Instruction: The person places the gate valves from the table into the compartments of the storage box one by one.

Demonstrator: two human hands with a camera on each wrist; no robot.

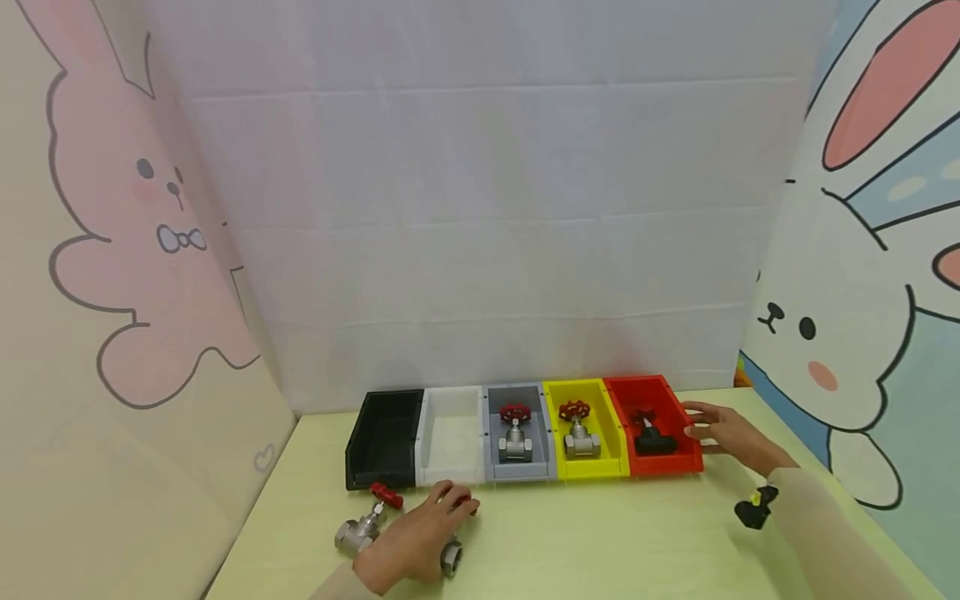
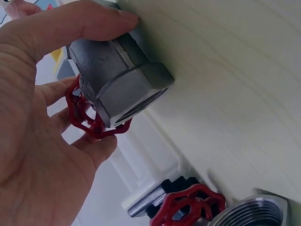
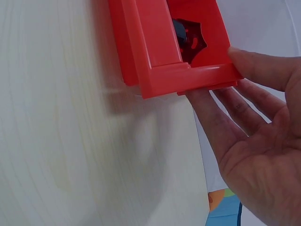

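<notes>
My left hand (image 1: 420,533) grips a metal gate valve (image 2: 120,70) low over the table's front left. In the left wrist view the thumb lies along its steel body and the fingers curl about its red handwheel (image 2: 73,106). Close beside it, a second gate valve (image 1: 356,533) with a red handwheel lies on the table. At the far right my right hand (image 1: 731,435) holds the side wall of the red bin (image 3: 155,42), thumb at the top edge and fingers along the outside. Inside this bin sits a black-bodied valve (image 1: 654,442) with a dark red handwheel.
Left of the red bin, joined in a row, stand a yellow bin (image 1: 622,467), a grey bin (image 1: 491,475), a white bin (image 1: 452,433) and a black bin (image 1: 384,433). One metal valve (image 1: 515,446) lies in the grey bin, another valve (image 1: 581,442) in the yellow. A white sheet (image 1: 480,208) hangs behind.
</notes>
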